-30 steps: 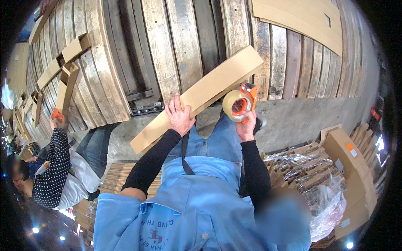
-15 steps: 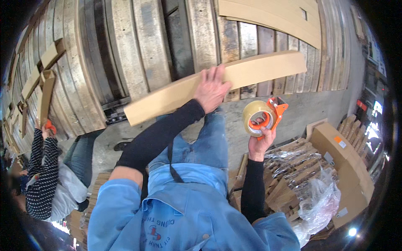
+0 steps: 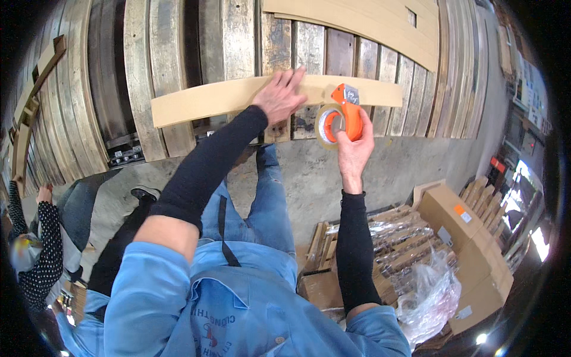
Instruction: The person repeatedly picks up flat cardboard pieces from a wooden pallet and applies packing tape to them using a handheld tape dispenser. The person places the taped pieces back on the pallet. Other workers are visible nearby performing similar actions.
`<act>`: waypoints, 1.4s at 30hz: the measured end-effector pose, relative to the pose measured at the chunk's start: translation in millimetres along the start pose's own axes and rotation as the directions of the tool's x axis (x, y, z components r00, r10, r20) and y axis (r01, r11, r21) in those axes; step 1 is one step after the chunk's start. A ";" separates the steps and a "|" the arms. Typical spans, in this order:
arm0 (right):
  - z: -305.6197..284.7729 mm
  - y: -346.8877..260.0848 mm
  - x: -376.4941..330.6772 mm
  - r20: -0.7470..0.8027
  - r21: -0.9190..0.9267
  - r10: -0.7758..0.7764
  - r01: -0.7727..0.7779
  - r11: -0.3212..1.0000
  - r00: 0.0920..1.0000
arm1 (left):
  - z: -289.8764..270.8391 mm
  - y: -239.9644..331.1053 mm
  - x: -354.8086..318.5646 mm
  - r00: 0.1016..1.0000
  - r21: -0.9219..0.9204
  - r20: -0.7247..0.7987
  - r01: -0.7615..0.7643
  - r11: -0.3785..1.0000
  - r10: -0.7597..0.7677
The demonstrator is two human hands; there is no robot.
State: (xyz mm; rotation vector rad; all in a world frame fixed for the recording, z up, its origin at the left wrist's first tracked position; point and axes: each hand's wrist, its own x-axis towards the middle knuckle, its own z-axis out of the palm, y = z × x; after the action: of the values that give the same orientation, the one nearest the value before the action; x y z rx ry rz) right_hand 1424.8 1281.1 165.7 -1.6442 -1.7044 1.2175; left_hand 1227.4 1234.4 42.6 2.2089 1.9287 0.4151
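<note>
A long, narrow folded cardboard piece [image 3: 208,100] lies across the slatted wooden bench in front of me. My left hand [image 3: 281,96] rests on its middle with the fingers stretched out. In my right hand [image 3: 355,149] is an orange tape dispenser [image 3: 352,119], gripped by its handle and loaded with a wide roll of clear tape [image 3: 326,126]. The dispenser's head is over the right part of the cardboard; whether it touches I cannot tell.
Flat cardboard sheets [image 3: 369,27] lie on the far right of the slatted bench [image 3: 169,65]. To my right stand a large carton [image 3: 470,256], plastic-wrapped cardboard bundles [image 3: 404,241] and crumpled clear plastic [image 3: 431,291]. At the left, a co-worker [image 3: 44,238] reaches toward folded cardboard [image 3: 24,134].
My right hand has brought the tape dispenser up and left, from beside the bench to over the cardboard, turning it. The left hand stays on the cardboard, and the whole view has shifted.
</note>
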 end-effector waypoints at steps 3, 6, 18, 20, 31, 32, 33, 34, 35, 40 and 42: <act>-2.1 6.4 11.8 0.029 -0.081 -0.073 0.075 0.994 0.997 | 3.9 7.3 -7.1 0.992 -0.020 -0.076 0.101 0.995 -0.102; 3.3 -1.9 16.5 0.064 -0.240 -0.201 0.211 0.948 0.977 | -2.9 14.7 -8.2 0.953 -0.098 -0.064 0.288 0.952 -0.295; 25.7 -51.5 52.6 0.309 -0.351 -0.428 0.520 0.779 0.849 | 0.6 15.6 -35.3 0.942 -0.152 -0.074 0.315 0.937 -0.328; 37.1 -59.4 60.7 0.370 -0.361 -0.466 0.587 0.725 0.804 | 3.0 14.5 -37.0 0.937 -0.143 -0.132 0.305 0.942 -0.323; 68.6 -51.3 79.1 0.681 -0.495 -0.352 0.758 0.425 0.642 | 8.1 19.6 -39.7 0.907 -0.133 -0.113 0.391 0.911 -0.405; 61.9 -50.8 76.7 0.696 -0.501 -0.315 0.751 0.430 0.645 | 6.6 21.4 -38.8 0.911 -0.124 -0.090 0.390 0.912 -0.402; 54.4 -51.2 72.6 0.697 -0.499 -0.312 0.749 0.435 0.646 | 4.5 24.1 -36.7 0.908 -0.126 -0.096 0.395 0.910 -0.407; 47.6 -49.6 66.0 0.698 -0.496 -0.309 0.747 0.442 0.646 | 4.8 26.1 -36.5 0.905 -0.127 -0.100 0.400 0.908 -0.413; 40.6 -47.2 59.9 0.699 -0.493 -0.305 0.745 0.449 0.647 | 5.2 26.5 -36.1 0.902 -0.128 -0.104 0.406 0.905 -0.419; -7.9 -6.1 25.5 0.642 -0.496 -0.343 0.712 0.497 0.686 | 9.8 27.7 -34.7 0.885 -0.151 -0.130 0.428 0.891 -0.447; -23.0 22.7 16.3 0.618 -0.493 -0.372 0.710 0.503 0.693 | 15.6 30.6 -32.9 0.874 -0.158 -0.153 0.439 0.885 -0.461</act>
State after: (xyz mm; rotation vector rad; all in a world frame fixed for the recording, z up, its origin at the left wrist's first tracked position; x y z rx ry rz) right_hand 1453.3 1300.3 154.2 -0.9351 -2.9870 0.6151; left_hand 1257.2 1198.3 34.5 1.6186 2.3607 0.6547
